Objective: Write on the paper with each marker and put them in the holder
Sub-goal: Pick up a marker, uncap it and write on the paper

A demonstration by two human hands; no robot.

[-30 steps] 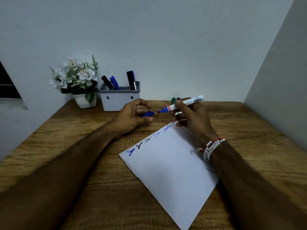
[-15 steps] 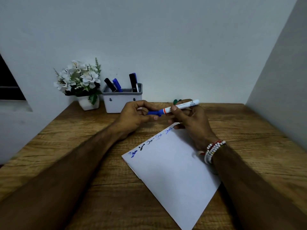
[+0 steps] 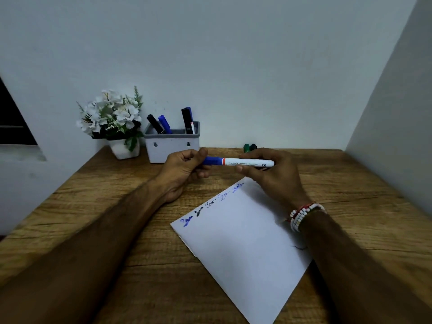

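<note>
Both grips on one marker, lying level: left hand pinches cap, right hand barrel.
Holder sits just behind the left hand, so it's nearer.

Wooden table bears paper, holder, flowerpot, green markers.

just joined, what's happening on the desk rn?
A person holds a blue marker level above the desk, the left hand on its cap end and the right hand on the white barrel. The paper has scribbles along its top edge. Four markers stand in the grey holder; green markers lie behind the right hand.
</note>
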